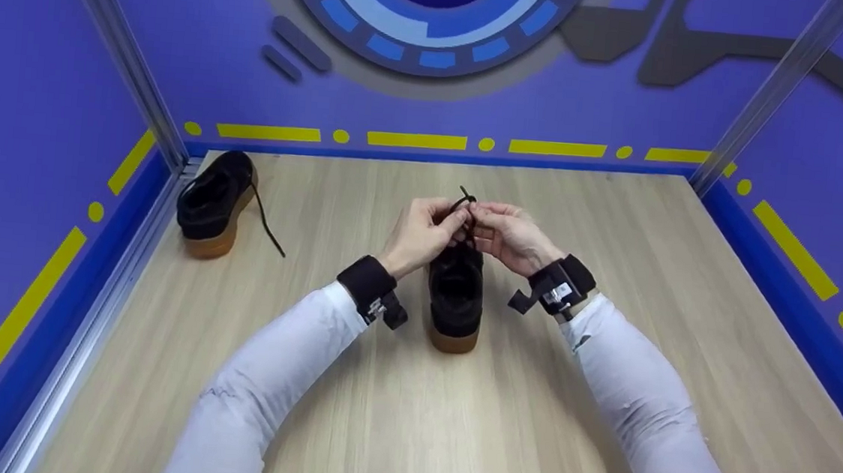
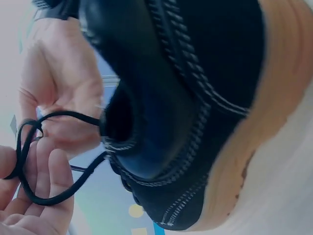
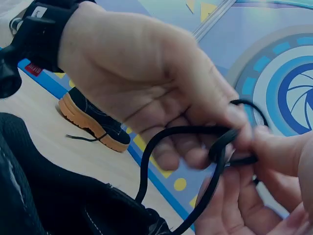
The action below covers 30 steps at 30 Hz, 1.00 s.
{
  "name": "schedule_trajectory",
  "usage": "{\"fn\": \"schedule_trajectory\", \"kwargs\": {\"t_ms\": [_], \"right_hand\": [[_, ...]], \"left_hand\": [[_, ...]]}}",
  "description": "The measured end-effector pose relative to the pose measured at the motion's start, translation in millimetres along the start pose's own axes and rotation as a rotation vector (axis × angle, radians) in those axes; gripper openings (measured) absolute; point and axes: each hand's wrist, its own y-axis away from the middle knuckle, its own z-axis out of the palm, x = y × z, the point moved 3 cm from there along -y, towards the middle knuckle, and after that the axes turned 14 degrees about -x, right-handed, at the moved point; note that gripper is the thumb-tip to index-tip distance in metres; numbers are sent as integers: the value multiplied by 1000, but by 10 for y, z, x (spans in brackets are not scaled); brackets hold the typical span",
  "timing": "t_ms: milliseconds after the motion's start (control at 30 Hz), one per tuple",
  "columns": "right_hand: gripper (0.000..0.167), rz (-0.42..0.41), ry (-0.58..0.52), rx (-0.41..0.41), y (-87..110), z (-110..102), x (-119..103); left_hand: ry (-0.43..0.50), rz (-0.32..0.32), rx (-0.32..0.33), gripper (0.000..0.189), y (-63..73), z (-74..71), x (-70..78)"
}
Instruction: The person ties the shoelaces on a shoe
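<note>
A black shoe [image 1: 455,310] with a tan gum sole stands on the table, its heel toward me. Above its front, both hands work on a black shoelace [image 1: 462,192]. My left hand [image 1: 422,230] pinches the lace between thumb and fingers. Close beside it, my right hand [image 1: 513,238] also pinches the lace. The right wrist view shows the shoelace [image 3: 168,131] rising from the shoe in two strands that cross in a loose loop at the fingertips. In the left wrist view, the shoelace [image 2: 66,115] leaves the shoe [image 2: 161,112] as a wide loop.
A second black shoe [image 1: 217,202] with a tan sole stands at the table's back left, a loose lace [image 1: 268,228] trailing to its right. Blue-purple panels [image 1: 431,117] enclose the wooden table [image 1: 407,416] at the back and both sides.
</note>
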Motion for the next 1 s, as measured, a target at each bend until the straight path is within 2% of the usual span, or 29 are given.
{"fn": "schedule_trajectory", "kwargs": {"t_ms": [233,500,667,767,867,1000], "right_hand": [[32,-155,-63,45,-4,50,-98],[36,-314,-202,88,-70,214,-214],[38,-332,-265,121,-86,252,-256],[40,-327,-301,107,-85,248,-273],[41,-326,-327,83,-80,242,-285],[42,-321,-324,69,-75,244,-291]], "left_hand": [[218,-4,96,25,-50,-18,57],[448,-11,191,39,-58,-63,107],[654,-4,225,42,-81,-62,119],[761,16,253,44,-89,-73,131],[836,30,258,45,-90,-90,154],[881,20,246,47,-91,-101,166]]}}
